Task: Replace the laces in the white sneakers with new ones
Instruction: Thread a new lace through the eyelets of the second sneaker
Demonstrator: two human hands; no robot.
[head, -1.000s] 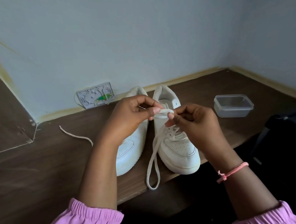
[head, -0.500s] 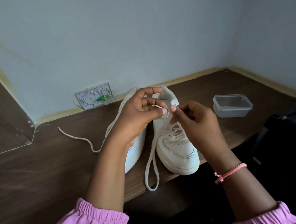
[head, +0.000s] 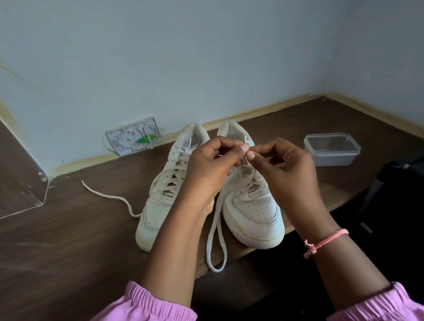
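Observation:
Two white sneakers stand side by side on the brown table, toes toward me. The left sneaker (head: 158, 210) is laced, and its lace end (head: 107, 195) trails off to the left. Above the right sneaker (head: 255, 208) my left hand (head: 212, 171) and my right hand (head: 284, 167) meet, and both pinch the same white lace near its tip (head: 244, 140). A long loop of that lace (head: 216, 240) hangs down between the shoes to the table's front edge.
A clear lidded plastic box (head: 332, 148) sits right of the shoes. A white plastic panel with a green bit (head: 135, 139) leans on the wall behind. A dark chair (head: 423, 175) stands at the right. The table's front edge (head: 245, 261) runs under the loop.
My left hand has moved right and off the left sneaker, whose laced top now shows. The two hands have drawn closer together over the right sneaker.

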